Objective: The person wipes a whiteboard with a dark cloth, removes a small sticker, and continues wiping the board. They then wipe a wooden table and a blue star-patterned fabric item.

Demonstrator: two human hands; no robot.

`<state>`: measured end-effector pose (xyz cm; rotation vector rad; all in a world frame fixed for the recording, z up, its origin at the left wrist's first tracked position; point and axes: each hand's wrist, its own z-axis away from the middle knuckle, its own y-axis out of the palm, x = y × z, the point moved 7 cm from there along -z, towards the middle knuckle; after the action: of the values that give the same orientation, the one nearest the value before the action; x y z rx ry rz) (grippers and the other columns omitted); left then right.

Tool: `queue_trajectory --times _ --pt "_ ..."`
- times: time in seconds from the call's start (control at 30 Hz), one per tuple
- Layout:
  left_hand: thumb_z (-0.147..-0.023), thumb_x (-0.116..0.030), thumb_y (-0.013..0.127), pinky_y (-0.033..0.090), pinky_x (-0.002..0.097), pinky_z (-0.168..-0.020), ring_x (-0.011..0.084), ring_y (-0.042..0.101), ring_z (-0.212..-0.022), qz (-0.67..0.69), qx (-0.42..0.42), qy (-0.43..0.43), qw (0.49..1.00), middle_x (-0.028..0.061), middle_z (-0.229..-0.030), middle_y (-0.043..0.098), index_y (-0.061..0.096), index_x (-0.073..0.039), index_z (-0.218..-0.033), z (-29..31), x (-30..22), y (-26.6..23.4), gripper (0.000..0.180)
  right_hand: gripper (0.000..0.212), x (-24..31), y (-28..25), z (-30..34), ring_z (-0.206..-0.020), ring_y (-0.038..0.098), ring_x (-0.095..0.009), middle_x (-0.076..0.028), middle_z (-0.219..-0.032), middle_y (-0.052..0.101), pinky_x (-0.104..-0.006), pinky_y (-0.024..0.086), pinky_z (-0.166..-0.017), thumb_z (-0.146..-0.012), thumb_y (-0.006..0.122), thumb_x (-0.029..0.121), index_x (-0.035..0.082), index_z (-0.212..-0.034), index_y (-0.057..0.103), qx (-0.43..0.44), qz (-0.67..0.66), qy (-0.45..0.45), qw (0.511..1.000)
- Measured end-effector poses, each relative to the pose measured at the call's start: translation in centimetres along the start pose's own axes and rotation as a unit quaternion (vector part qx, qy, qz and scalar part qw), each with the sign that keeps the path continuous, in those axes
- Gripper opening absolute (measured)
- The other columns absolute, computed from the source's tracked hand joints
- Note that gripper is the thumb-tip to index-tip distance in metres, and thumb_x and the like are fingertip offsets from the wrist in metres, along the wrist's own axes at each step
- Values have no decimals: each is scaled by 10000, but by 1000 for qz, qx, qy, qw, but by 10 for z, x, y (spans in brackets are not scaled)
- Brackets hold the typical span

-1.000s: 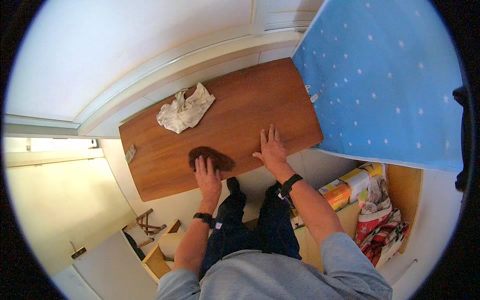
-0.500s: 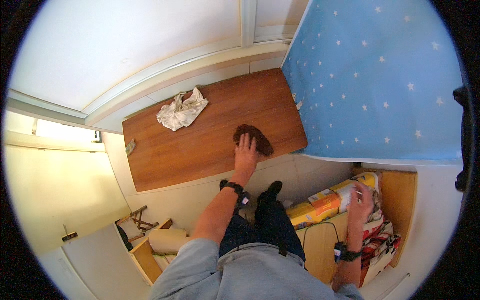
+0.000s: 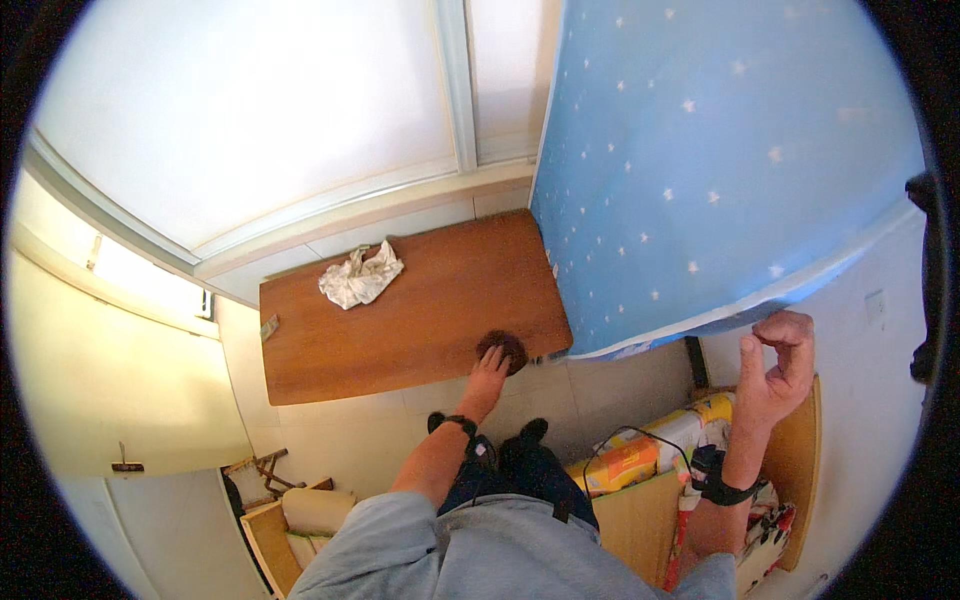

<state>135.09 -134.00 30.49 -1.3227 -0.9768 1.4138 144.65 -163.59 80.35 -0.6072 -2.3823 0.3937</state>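
My left hand (image 3: 488,372) presses down on a bunched dark brown cloth (image 3: 513,350), its fingers spread over the top. The cloth lies by the near right corner of a brown wooden tabletop (image 3: 410,330). A crumpled whitish cloth (image 3: 360,277) rests near that tabletop's far side. On the right, my right hand (image 3: 780,365) is raised close to the lower hem of a blue fabric sheet with white stars (image 3: 640,180). Its fingers curl over toward the thumb; whether anything is between them is hidden.
A small flat item (image 3: 270,327) lies at the table's left edge. Yellow and orange packages (image 3: 630,462) stand in a wooden box (image 3: 630,520) beside my right leg. A folding stool (image 3: 262,478) and a cardboard-coloured roll (image 3: 318,508) are at lower left. A frosted window (image 3: 290,110) lies beyond the table.
My right hand has risen from over the packages to the starred sheet's hem, which now slants up toward the right. My left hand stays on the brown cloth, nearer the table's corner.
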Motion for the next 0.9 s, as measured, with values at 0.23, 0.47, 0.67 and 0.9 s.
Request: queue_trajectory --times 0.23,0.47,0.67,0.9 --pt "-906 27 636 394 489 -1164 360 305 -1511 -55 42 -79 994 192 -1623 336 440 -28 -1520 35 20 -16 646 311 26 -47 -65 -928 580 -182 -89 -1034 599 -301 516 -768 -832 832 90 29 -1030 601 -81 -46 -69 993" --pt "-927 -12 615 387 489 -1163 375 323 -1496 4 11 -119 993 216 -1598 365 479 -4 -1476 4 2 -17 565 364 36 -14 -90 -807 548 -147 -30 -861 552 -262 475 -775 -682 892 39 77 -860 577 10 -24 -41 999" --pt "-923 -22 614 374 504 -1166 378 323 -1496 -14 -1 -68 998 213 -1610 353 510 -6 -1454 -55 -24 -8 541 381 12 5 -83 -847 546 -134 -19 -914 590 -285 483 -790 -747 890 43 39 -993 599 -58 -15 45 997" --pt "-931 -42 582 349 507 -1191 369 316 -1503 30 -7 -20 999 210 -1612 354 518 -21 -1453 -115 -46 -16 526 364 -14 8 -79 -946 581 -179 -88 -1010 633 -331 496 -845 -844 819 87 -31 -1106 595 -95 -39 74 992"
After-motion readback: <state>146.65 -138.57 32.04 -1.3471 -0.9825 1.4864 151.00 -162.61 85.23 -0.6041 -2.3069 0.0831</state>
